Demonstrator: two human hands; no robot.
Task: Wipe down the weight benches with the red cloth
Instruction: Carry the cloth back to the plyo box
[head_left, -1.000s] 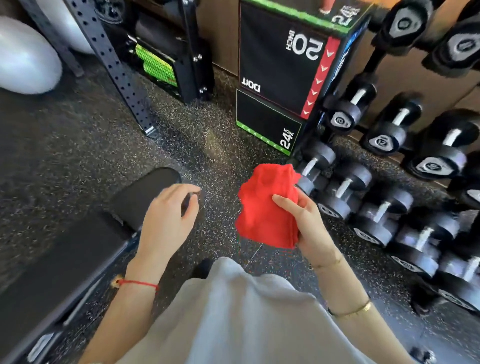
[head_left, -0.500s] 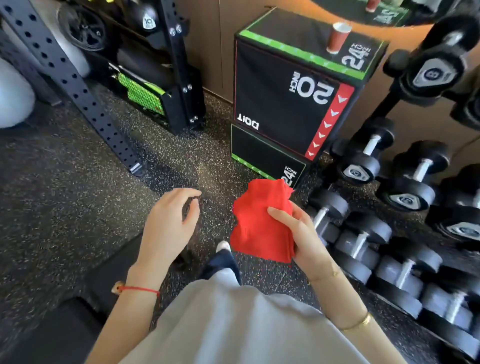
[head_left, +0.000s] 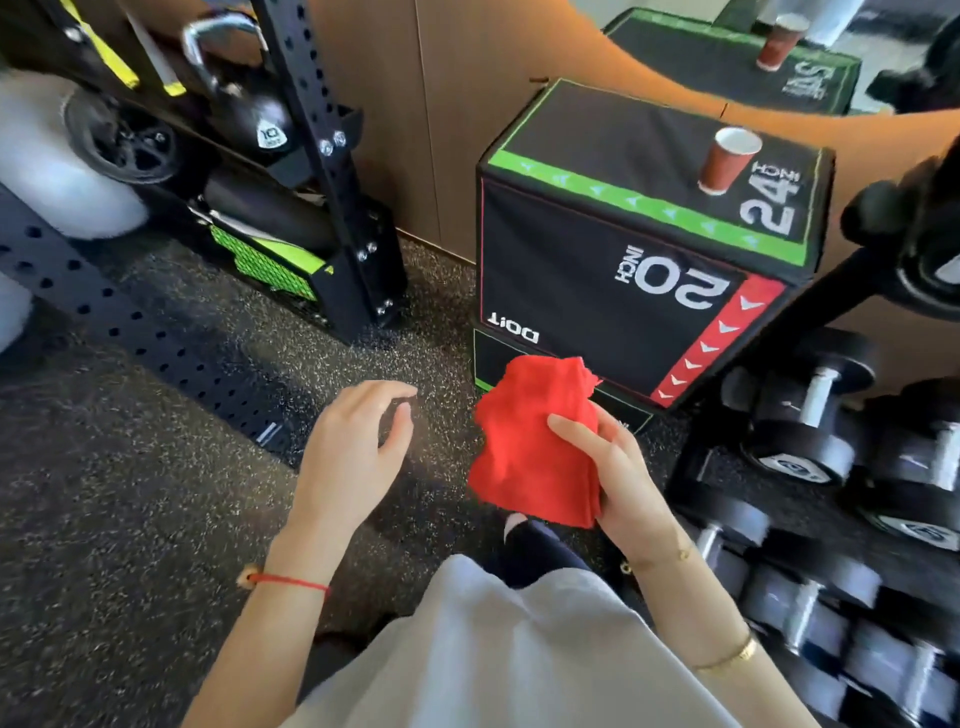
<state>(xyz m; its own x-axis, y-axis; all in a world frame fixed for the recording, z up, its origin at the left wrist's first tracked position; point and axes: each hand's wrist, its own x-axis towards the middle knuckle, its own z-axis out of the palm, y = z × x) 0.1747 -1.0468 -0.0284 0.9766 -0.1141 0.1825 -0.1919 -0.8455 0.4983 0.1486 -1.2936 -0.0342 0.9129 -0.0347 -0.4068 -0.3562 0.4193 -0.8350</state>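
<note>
Left hand (head_left: 349, 451) raised palm-down, fingers loosely curled, holding nothing. Right hand (head_left: 618, 478) beside it, thumb and fingers clamped on the cloth (head_left: 530, 452).

The black padded jump box (head_left: 613, 270) at far right reads "20 INCH", "24 INCH" and "DOiT"; the black kettlebell (head_left: 254, 122) at far left, "10".

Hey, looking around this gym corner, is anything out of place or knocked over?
One thing: a paper cup stands upright on top of the black jump box, an odd spot for a drink. No spill shows. The right hand holds the red cloth; the dumbbells sit in rows.
</note>
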